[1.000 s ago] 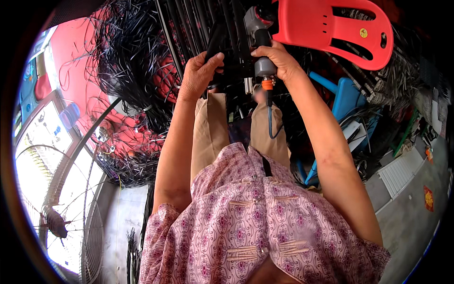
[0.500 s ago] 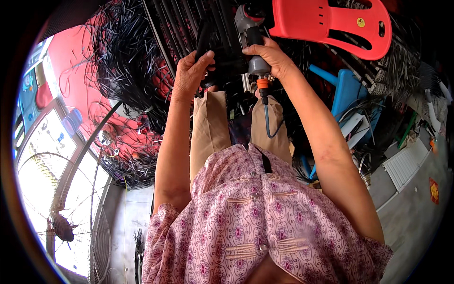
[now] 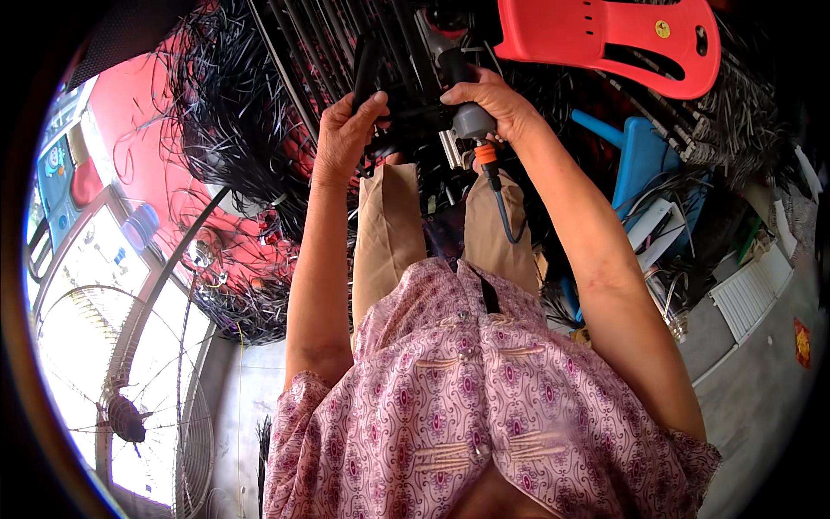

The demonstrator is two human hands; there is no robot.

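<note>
My right hand is wrapped round the dark grip of a grey air-powered staple or nail gun. An orange coupling at its near end joins a thin dark hose that curves down over my right knee. The gun's far end lies against dark slats, and its tip is hard to make out. My left hand is closed on a black bar of a slatted black frame, thumb on top. The frame stands in front of my knees, beyond my beige trousers.
Tangled black plastic strips heap at the left on a red surface. A standing fan is at the lower left. To the right are a red plastic chair, a blue plastic seat and a white slatted panel.
The gun has tilted, its far end shifting left and away and its hose end swinging slightly right. My left hand keeps its grip on the bar with little movement.
</note>
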